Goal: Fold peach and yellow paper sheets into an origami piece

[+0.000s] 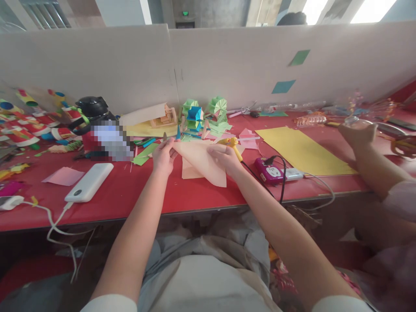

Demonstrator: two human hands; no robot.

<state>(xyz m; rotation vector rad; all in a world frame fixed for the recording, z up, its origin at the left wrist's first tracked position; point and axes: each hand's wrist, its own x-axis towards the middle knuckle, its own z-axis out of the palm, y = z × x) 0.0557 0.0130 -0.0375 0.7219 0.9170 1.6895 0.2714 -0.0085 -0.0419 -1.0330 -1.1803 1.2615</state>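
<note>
A pale peach sheet of paper [203, 161] is held up at a slant over the red table, its lower corner curling toward me. My left hand [164, 157] is closed, pinching the sheet's left end; a small dark tip shows above its fingers, too little to name. My right hand [225, 157] grips the sheet's right side, fingers over it and partly hidden. Beneath lies another peach piece of paper [190, 170]. Just beyond my right hand rests a yellow hot glue gun [234, 146]. Folded green and blue paper models [195, 118] stand behind my hands.
A purple power strip [268, 171] with black and white cables sits right of my hands, before a yellow sheet [308, 151]. Left are a white power bank [89, 183] and a pink paper [63, 176]. Another person's hand [360, 134] reaches in at right. A partition [227, 65] backs the table.
</note>
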